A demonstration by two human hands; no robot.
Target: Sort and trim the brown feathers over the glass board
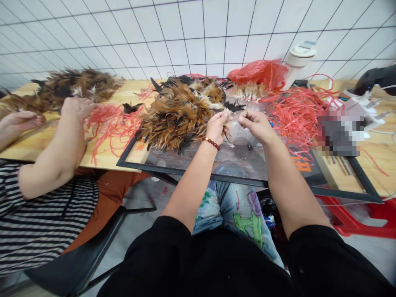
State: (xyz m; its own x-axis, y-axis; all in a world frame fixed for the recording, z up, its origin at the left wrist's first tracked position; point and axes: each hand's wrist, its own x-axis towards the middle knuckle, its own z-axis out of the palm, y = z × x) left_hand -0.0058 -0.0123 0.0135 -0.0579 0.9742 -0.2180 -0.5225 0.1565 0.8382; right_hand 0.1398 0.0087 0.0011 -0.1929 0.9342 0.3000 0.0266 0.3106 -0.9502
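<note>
My left hand (pixel 217 124), with a dark red bead bracelet on its wrist, is closed in a pinch. Brown feathers (pixel 227 134) poke out below its fingers, and a pale bit shows at the fingertips. Just to the right, my right hand (pixel 256 124) is also pinched shut, its fingertips close to the left ones; whatever lies in them is too small to make out. A large heap of brown and black feathers (pixel 179 115) lies left of my hands on a clear-topped board with a black frame (pixel 198 174).
Red plastic strands (pixel 297 115) pile up at right, near a red plastic bag (pixel 260 74) and a white bottle (pixel 298 62). At left, a co-worker in a striped shirt (pixel 49 218) handles feathers beside another heap (pixel 80 84) and more red strands (pixel 113 123). A tiled wall stands behind.
</note>
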